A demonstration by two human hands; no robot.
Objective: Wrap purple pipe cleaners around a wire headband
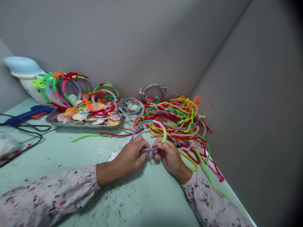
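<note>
A multicoloured pipe-cleaner ring (153, 122), with purple, teal, pink and green sections, arches up between my two hands near the middle of the table. My left hand (130, 157) is closed around its left, purple side, thumb and fingers pinched near a thin bare wire. My right hand (169, 156) pinches the ring by its green side and the purple pipe cleaner (153, 149) that spans the gap between my hands. A short purple end hangs down there. My fingers partly hide the lower part of the ring.
A metal tray (87, 125) of shells and finished colourful hoops (63, 85) stands at the back left. Beside it lie a blue glue gun (30, 113) and black cable. Coiled grey wires (132, 107) and a pipe-cleaner pile (175, 113) lie at the back, near the wall.
</note>
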